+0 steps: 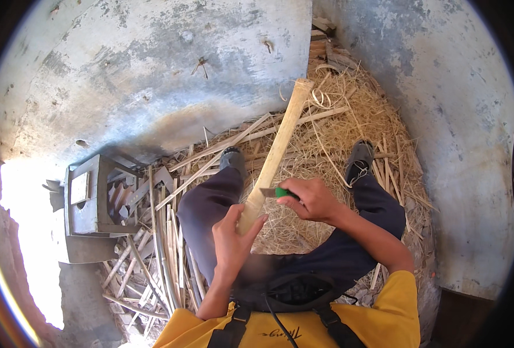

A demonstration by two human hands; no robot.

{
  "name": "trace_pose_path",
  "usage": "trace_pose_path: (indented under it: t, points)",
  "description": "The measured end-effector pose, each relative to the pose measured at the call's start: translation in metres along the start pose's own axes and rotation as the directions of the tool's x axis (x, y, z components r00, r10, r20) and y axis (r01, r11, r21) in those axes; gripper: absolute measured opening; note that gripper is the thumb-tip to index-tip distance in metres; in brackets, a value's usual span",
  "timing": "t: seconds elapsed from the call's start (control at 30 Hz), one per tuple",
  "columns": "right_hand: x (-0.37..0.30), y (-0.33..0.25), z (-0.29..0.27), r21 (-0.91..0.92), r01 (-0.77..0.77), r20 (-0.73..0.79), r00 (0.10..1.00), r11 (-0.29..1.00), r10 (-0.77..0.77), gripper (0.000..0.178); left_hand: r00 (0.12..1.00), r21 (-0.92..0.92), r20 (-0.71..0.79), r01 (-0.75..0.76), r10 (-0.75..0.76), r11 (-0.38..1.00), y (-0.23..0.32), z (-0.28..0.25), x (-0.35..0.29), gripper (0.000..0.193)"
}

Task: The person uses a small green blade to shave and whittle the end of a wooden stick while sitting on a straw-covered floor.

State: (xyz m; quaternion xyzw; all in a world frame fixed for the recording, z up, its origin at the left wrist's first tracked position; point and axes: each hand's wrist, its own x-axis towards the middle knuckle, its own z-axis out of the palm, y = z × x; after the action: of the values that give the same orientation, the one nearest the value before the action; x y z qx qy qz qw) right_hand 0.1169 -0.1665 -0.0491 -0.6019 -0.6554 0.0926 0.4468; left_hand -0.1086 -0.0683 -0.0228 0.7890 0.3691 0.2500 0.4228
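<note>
A long pale bamboo strip [281,141] slants up and away from my lap, its far end curling with thin shavings. Its near end lies in my left hand [233,235], thumb on one side and fingers on the other. In my right hand [310,199] is a knife with a green handle [281,192]. The short grey blade [268,192] points left and meets the bamboo strip's right edge just above my left hand.
Straw-like shavings [326,139] cover the floor between my feet. Split bamboo pieces [170,249] pile up at the left, beside a wooden box-like stool [94,197]. Worn grey walls [170,58] stand ahead and at the right [448,145]. Bright light enters at the left.
</note>
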Motion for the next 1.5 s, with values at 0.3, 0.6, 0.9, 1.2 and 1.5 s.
trace_pose_path:
  t: [0.3, 0.6, 0.9, 1.2, 1.5]
  points:
    - [-0.001, -0.012, 0.009, -0.089, 0.087, -0.030, 0.995, 0.992, -0.090, 0.026, 1.000, 0.052, -0.002, 0.000, 0.001, 0.999, 0.013, 0.000, 0.002, 0.042]
    - [-0.002, -0.016, 0.015, -0.164, 0.073, -0.063, 0.994, 0.984, -0.084, 0.025, 0.998, -0.057, 0.009, 0.062, -0.062, 0.996, 0.003, 0.005, -0.003, 0.041]
    - [0.001, -0.018, 0.017, -0.213, 0.072, -0.062, 0.994, 0.974, -0.087, 0.025, 0.998, -0.077, 0.003, 0.068, -0.068, 0.995, 0.002, 0.002, -0.003, 0.039]
    - [0.024, 0.031, -0.031, -0.300, -0.131, -0.353, 0.935, 0.945, 0.018, 0.025, 0.994, -0.072, 0.015, 0.109, -0.108, 0.991, -0.006, -0.002, -0.016, 0.038]
    - [0.040, 0.046, -0.065, -0.328, -0.246, -0.365, 0.924, 0.912, 0.117, 0.028, 0.988, -0.037, 0.084, 0.134, -0.131, 0.990, -0.016, -0.012, -0.036, 0.031]
